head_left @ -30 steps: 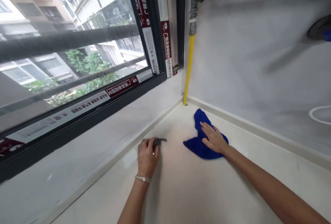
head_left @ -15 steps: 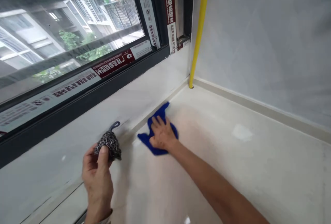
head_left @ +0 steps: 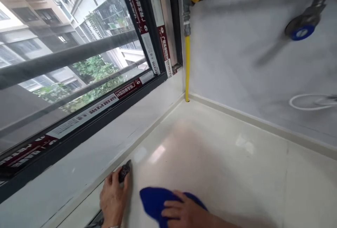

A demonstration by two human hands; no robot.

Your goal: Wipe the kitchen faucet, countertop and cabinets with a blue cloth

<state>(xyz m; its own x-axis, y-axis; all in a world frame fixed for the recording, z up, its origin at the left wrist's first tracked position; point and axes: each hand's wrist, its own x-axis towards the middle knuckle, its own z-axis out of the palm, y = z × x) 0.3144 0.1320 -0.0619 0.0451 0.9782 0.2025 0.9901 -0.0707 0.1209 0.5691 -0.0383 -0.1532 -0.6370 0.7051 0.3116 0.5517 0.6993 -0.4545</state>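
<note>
My left hand [head_left: 113,194] is closed around a dark steel-wool scourer [head_left: 124,172], low at the left by the ledge under the window. The scourer is partly hidden by the fingers and rests at the edge of the pale countertop [head_left: 221,154]. At the bottom middle, my right hand [head_left: 181,212] presses a blue cloth [head_left: 151,200] onto the counter, its fingers bent over the fabric. Part of the cloth and of the right hand runs out of view below.
A dark window frame [head_left: 86,133] with printed tape runs along the left. In the far corner a yellow pipe [head_left: 187,70] drops into the counter. On the right wall are a valve with a blue cap [head_left: 302,31] and a white cable loop [head_left: 308,102].
My right hand has drawn the blue cloth back from the corner toward me. My left hand has lowered the scourer to the counter's edge. The view has tilted up.
</note>
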